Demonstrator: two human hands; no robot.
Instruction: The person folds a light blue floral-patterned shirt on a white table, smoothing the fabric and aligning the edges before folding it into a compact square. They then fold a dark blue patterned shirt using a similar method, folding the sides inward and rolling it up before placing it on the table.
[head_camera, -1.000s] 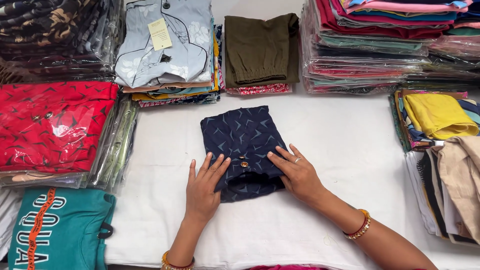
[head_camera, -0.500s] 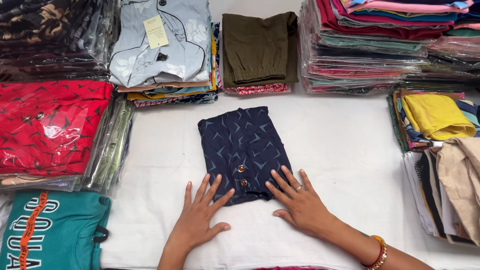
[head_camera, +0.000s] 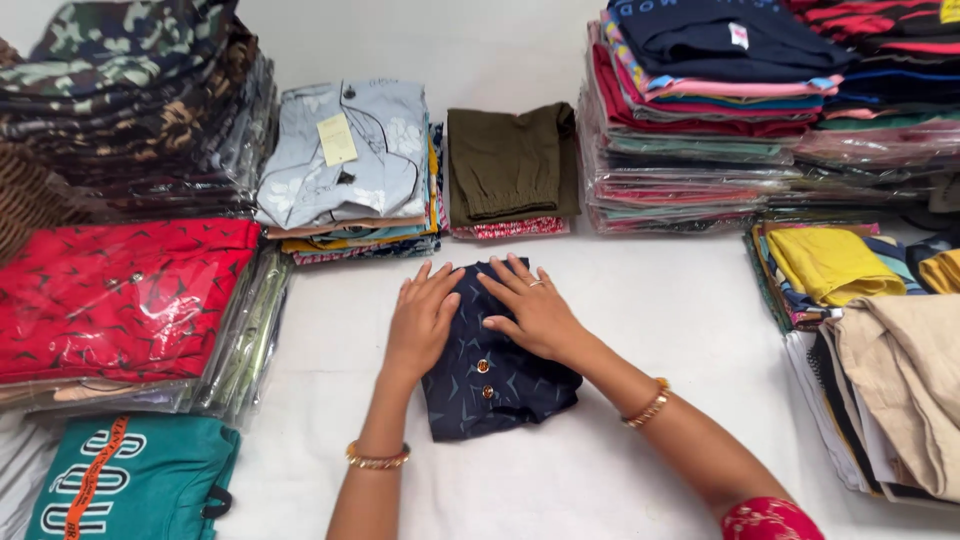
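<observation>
A folded navy patterned shirt (head_camera: 497, 380) with small gold buttons lies on the white table (head_camera: 660, 310) in front of me. My left hand (head_camera: 423, 320) rests flat on its upper left part, fingers spread. My right hand (head_camera: 535, 305) lies flat on its upper right part, a ring on one finger. Both palms press down on the cloth near its far edge; neither hand grips it. Bangles sit on both wrists.
Stacks of folded clothes ring the table: a light blue shirt pile (head_camera: 345, 165), olive trousers (head_camera: 512, 160), bagged red shirts (head_camera: 115, 295), camouflage garments (head_camera: 130, 90), a teal shirt (head_camera: 130, 480), a tall bagged pile (head_camera: 700, 130), yellow and beige clothes (head_camera: 860, 300).
Both hands moved forward from the shirt's near edge up onto its far part. The shirt looks shorter and thicker, folded over once more. The view has also shifted.
</observation>
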